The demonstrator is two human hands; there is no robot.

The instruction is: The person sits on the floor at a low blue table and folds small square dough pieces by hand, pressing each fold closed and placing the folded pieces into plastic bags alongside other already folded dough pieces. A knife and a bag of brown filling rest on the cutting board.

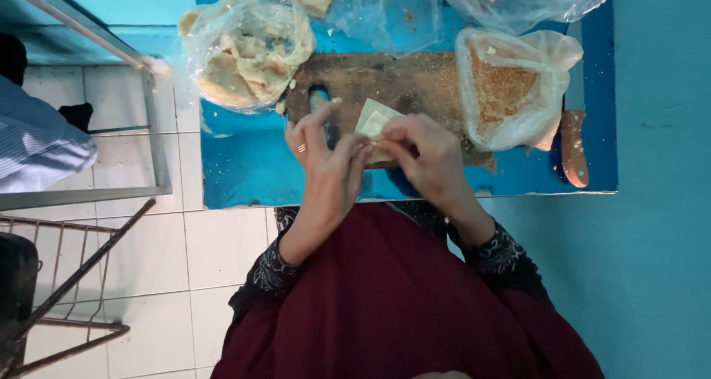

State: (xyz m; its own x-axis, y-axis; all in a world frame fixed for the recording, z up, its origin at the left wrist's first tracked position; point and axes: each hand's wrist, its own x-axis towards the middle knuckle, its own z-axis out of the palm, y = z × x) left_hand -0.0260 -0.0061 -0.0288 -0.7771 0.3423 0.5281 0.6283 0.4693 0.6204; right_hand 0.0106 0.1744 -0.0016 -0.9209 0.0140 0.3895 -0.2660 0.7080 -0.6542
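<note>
Flanking both hands [374,157], clear bags hold pale dough [248,49] and brown crumbs [503,90].

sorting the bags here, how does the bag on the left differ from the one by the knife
The left bag holds pale, lumpy dough-like pieces; the right bag holds fine brown crumbs. The left bag rests mostly on the blue table, the right bag on the wooden board. Both are clear plastic.

Left hand [326,157] and right hand [422,153] together, fingertips pinched, wrists bent
</note>
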